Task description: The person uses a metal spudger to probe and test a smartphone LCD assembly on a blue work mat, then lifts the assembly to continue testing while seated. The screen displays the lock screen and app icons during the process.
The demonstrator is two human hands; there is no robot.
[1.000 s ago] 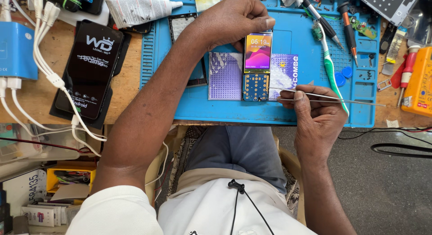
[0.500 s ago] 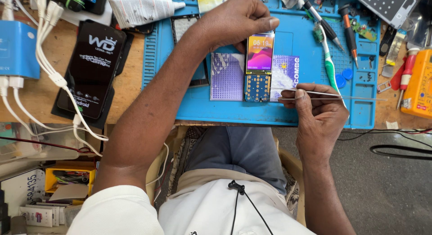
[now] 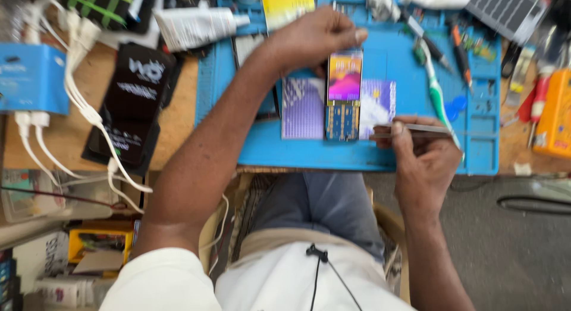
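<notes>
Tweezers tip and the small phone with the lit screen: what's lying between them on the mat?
In the head view, only a pale printed card on the blue mat lies between the tweezers, held in the right hand, and the phone.

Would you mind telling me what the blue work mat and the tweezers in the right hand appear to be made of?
The blue work mat looks like matte silicone or soft rubber: an even, dull blue with moulded compartments along its edge. The tweezers in the right hand look like bare metal, thin and pale grey with a slight sheen, though blur leaves the finish uncertain.
</notes>
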